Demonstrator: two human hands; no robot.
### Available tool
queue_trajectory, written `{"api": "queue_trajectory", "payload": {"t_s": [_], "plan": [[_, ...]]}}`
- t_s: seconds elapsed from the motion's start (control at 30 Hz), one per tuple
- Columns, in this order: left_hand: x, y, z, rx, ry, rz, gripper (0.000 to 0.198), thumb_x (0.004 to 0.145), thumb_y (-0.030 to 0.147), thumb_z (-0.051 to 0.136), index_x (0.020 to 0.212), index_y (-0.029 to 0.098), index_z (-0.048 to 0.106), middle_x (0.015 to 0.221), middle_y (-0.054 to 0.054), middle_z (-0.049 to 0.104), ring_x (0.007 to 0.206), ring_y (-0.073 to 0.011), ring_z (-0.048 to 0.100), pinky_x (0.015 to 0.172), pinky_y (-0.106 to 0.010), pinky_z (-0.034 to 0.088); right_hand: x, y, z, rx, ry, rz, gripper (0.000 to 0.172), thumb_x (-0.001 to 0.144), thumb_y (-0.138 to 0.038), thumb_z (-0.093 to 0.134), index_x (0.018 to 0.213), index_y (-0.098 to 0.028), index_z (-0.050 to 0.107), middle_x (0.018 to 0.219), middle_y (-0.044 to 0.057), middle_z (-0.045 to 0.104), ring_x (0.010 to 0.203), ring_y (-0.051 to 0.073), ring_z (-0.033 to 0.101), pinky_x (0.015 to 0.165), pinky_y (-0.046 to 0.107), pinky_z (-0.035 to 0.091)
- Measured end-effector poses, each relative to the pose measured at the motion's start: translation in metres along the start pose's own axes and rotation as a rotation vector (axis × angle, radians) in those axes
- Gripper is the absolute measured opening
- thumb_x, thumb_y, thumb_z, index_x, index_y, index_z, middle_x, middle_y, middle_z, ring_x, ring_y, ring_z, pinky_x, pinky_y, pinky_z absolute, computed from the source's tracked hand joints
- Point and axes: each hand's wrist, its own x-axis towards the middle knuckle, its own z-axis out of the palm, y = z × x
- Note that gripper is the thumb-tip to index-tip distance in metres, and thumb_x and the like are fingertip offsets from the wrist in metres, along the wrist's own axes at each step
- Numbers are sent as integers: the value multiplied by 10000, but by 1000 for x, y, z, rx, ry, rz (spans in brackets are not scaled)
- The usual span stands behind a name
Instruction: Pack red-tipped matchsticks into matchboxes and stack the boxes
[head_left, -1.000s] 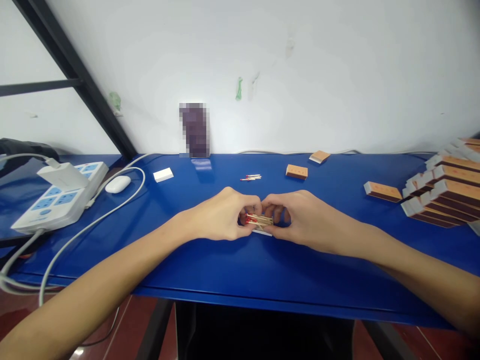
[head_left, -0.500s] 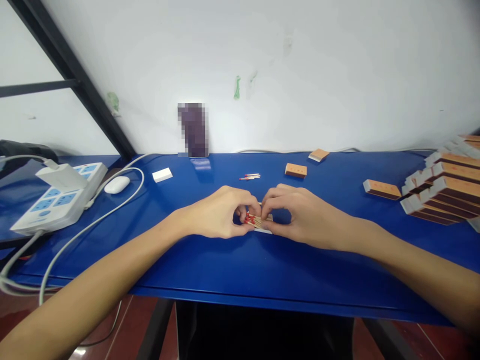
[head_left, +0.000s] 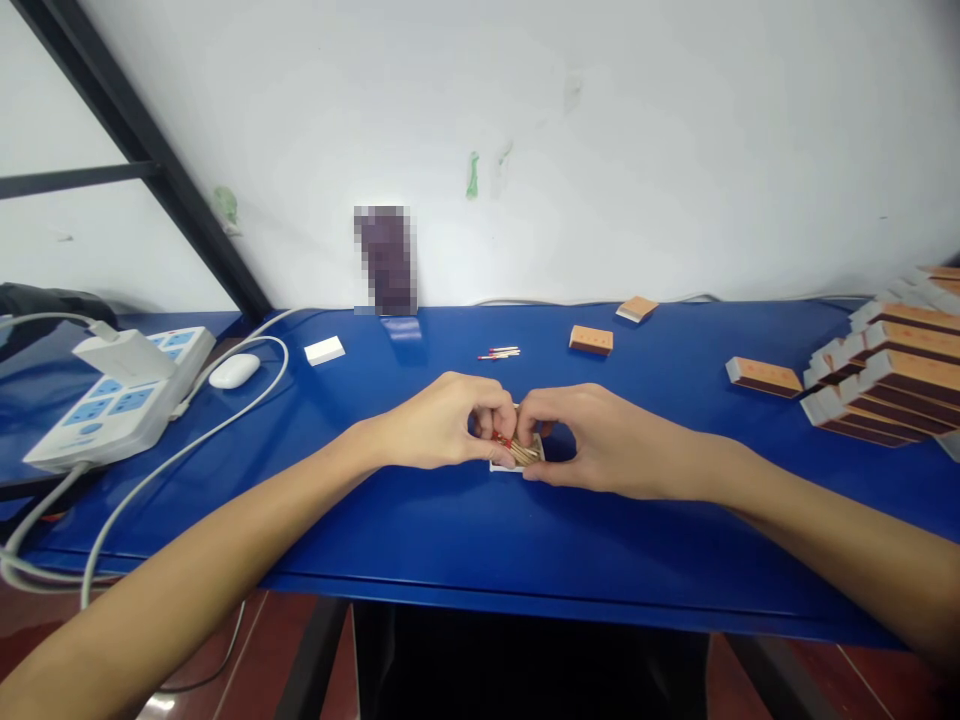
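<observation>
A small white matchbox tray (head_left: pixel 496 467) rests on the blue table between my hands. Inside it lies a bundle of matches (head_left: pixel 528 455), their red heads toward the left. My left hand (head_left: pixel 446 422) is closed around the head end, thumb at the tray's front and fingertips on the matches. From the other side my right hand (head_left: pixel 600 440) grips the tray's right part, thumb on its front wall and curled fingers reaching over the sticks. The fingers hide much of the tray and bundle.
Several loose matches (head_left: pixel 501 353) lie behind my hands. A matchbox (head_left: pixel 591 340), an orange sleeve (head_left: pixel 637 308) and another matchbox (head_left: pixel 763 377) sit rightward, beside stacked matchboxes (head_left: pixel 892 390). At left are a white box piece (head_left: pixel 325 350), a white case (head_left: pixel 235 371) and a power strip (head_left: pixel 120 405).
My right hand has shifted slightly, its thumb now at the tray's front wall. More of the tray's front left corner shows. The matches are still between my hands.
</observation>
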Motion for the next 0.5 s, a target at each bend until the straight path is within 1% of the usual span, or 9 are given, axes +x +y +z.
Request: {"api": "queue_trajectory", "payload": {"t_s": [0.1, 0.2, 0.3, 0.37, 0.43, 0.5], "plan": [[0, -1, 0, -16, -6, -14, 188, 760, 289, 807, 782, 148, 684, 751, 2, 663, 653, -90, 598, 613, -213, 488, 0, 1, -2, 18, -13, -3, 169, 819, -369, 698, 799, -218, 625, 843, -2, 675, 750, 151, 593, 687, 290, 429], [-1, 0, -2, -58, -21, -30, 140, 783, 267, 784, 824, 153, 713, 745, -1, 691, 657, -95, 625, 640, -219, 505, 0, 3, -3, 55, -21, 0, 208, 857, -423, 654, 833, -217, 670, 831, 7, 686, 716, 146, 599, 656, 285, 433], [-3, 3, -7, -50, -54, -40, 99, 822, 240, 734, 879, 160, 735, 793, -20, 717, 699, -111, 647, 677, -236, 518, 0, 6, -3, 58, -19, 3, 186, 888, -382, 610, 872, -216, 692, 820, 9, 694, 691, 140, 599, 620, 279, 425], [-4, 5, -10, -18, -66, -9, 98, 831, 218, 712, 907, 162, 739, 877, -38, 725, 735, -115, 645, 709, -248, 520, 1, 7, -3, 51, -18, -2, 156, 892, -335, 600, 885, -211, 695, 834, 14, 702, 708, 143, 610, 631, 278, 432], [-4, 6, -13, 40, -56, 32, 122, 817, 225, 724, 925, 168, 739, 958, -50, 712, 755, -118, 627, 726, -260, 513, 1, 8, -3, 55, -17, -13, 142, 894, -309, 594, 893, -210, 695, 855, 18, 710, 733, 146, 624, 655, 278, 447], [-4, 6, -15, 117, -51, 44, 207, 778, 289, 773, 948, 177, 734, 966, -51, 691, 757, -126, 605, 716, -269, 498, 2, 8, -3, 69, -16, -27, 130, 895, -288, 589, 898, -212, 694, 861, 14, 714, 739, 143, 631, 664, 274, 456]]}}
